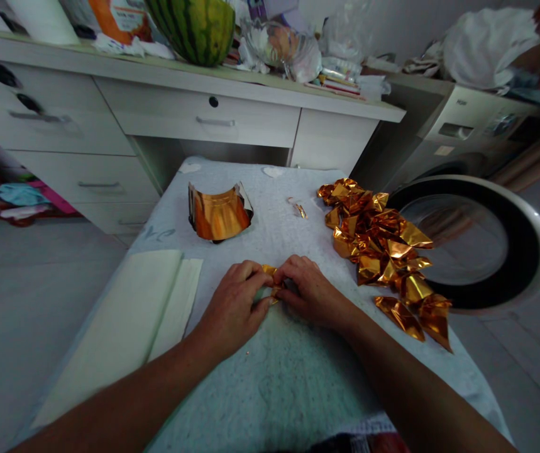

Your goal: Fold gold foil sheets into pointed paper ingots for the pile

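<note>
Both of my hands meet over the middle of the cloth-covered table, pinching one small piece of gold foil paper point(270, 270). My left hand point(236, 302) grips its left side between thumb and fingers. On the other side, my right hand point(310, 290) has its fingers curled onto the foil, which is mostly hidden under them. Beyond my left hand stands a curved stack of gold foil sheets point(220, 214). To the right of my right hand lies a pile of folded gold foil pieces point(383, 239).
Pale paper sheets point(114, 327) lie at the table's left. Small foil scraps point(300, 209) sit near the far side. A white desk point(203, 119) holding a cut watermelon point(194, 28) borders the table. An open washing machine door point(468, 242) stands close on the right.
</note>
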{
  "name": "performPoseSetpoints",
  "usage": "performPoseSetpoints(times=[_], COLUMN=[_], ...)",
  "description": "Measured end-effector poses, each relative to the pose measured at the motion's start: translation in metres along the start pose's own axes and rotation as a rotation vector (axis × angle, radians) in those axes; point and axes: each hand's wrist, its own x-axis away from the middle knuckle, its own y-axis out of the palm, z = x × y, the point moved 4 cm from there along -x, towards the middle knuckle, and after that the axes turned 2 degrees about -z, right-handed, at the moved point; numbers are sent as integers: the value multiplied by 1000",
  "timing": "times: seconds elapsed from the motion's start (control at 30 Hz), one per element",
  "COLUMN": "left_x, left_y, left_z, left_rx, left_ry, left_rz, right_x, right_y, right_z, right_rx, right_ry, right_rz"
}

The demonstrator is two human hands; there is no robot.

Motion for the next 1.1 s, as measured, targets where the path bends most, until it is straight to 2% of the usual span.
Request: performPoseSetpoints(times=[0.47,0.73,1.1], left_x=[-2,-3,-1], left_y=[0,0,-2], left_z=[3,4,5], left_rx=[-1,-31,11], left_ry=[32,47,58], left_rz=[-54,-69,-45], right_x=[0,4,1], right_y=[-4,-12,-8], right_z=[-4,0,-2], right_rx=[42,-34,-15], right_ry=[51,-3,52], right_rz=[-46,-140,-106])
